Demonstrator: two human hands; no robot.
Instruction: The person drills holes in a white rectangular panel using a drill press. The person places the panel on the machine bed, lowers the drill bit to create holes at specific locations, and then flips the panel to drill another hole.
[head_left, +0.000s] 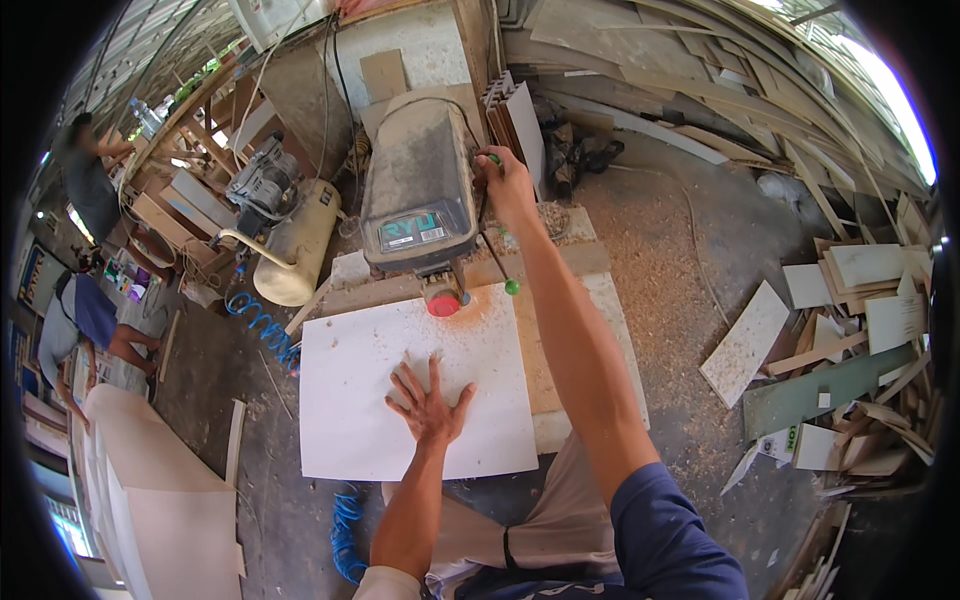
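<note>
My left hand [432, 405] lies flat with fingers spread on a white board [350, 400], which rests on the wooden table [600, 330] of a drill press. Up at the machine's right side, my right hand [508, 185] is closed around a green-knobbed feed lever [488, 158]. Another lever arm ends in a green knob [512, 287] below it. The dusty drill press head [420, 180] stands over the board's far edge. Beneath it a red round part [443, 305] sits low at the board, with brown sawdust around it. The bit itself is hidden.
Left of the press stands a cream air compressor [295, 250] with a coiled blue hose [262, 322]. Board offcuts [850, 330] pile up at right. Two people work at far left, one bent by a large pale panel [165, 500]. Sawdust [650, 240] litters the floor.
</note>
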